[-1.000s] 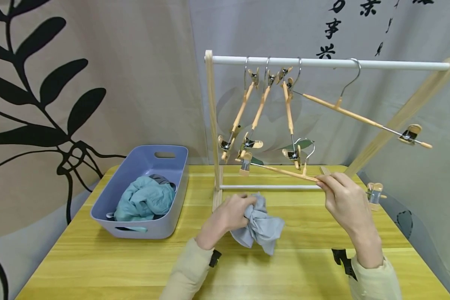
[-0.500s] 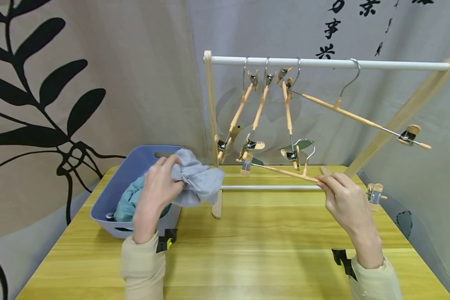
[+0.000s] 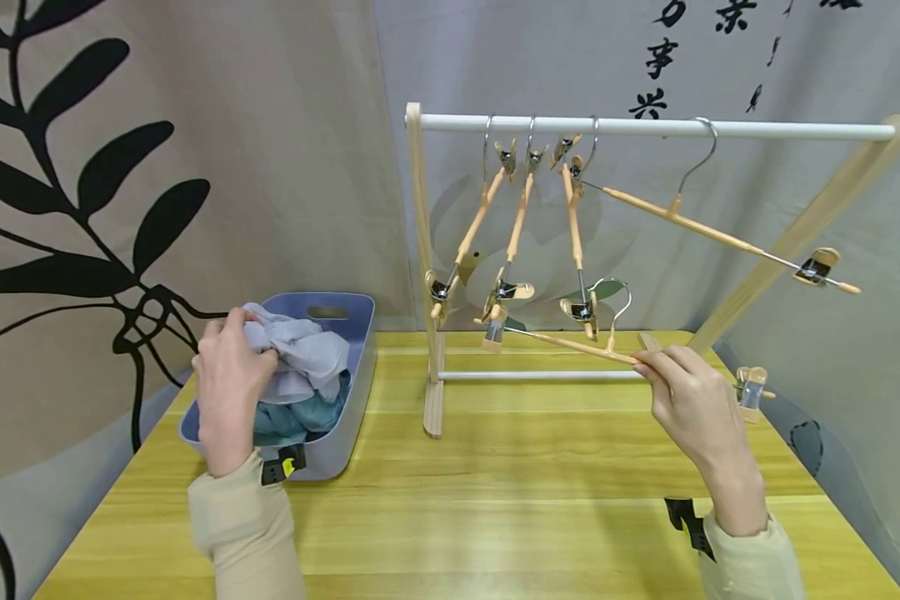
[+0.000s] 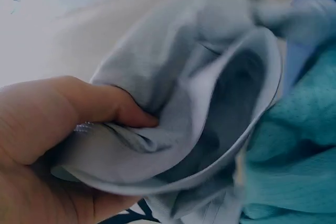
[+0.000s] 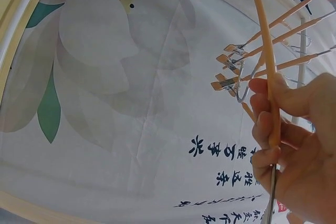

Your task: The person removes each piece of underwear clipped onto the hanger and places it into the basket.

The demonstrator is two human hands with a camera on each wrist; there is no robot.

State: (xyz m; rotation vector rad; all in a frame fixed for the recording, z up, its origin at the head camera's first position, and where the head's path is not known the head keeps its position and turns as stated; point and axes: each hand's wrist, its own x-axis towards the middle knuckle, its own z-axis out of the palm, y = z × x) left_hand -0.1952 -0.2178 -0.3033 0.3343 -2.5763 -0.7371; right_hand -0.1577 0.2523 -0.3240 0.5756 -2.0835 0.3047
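My left hand [image 3: 232,371] pinches a light grey-blue garment [image 3: 300,354] over the left side of the blue plastic basket [image 3: 356,417]. In the left wrist view, thumb and fingers grip the cloth beside an open hemmed edge. Under it lies a teal garment [image 3: 300,417] inside the basket. My right hand [image 3: 693,404] holds a wooden clip hanger [image 3: 570,342] by its bar, in front of the rack. That hanger's hook points up, with a clip at either end. The right wrist view shows fingers wrapped around the wooden bar [image 5: 268,51].
A wooden rack with a white top rail [image 3: 645,127] stands at the back right of the wooden table [image 3: 525,500]. Several clip hangers [image 3: 521,221] hang from the rail, one of them turned broadside [image 3: 675,217]. A patterned cloth hangs behind.
My left hand has carried the grey-blue garment left from before the rack to the basket, where it now overlaps the teal cloth. My right hand and its hanger have stayed put.
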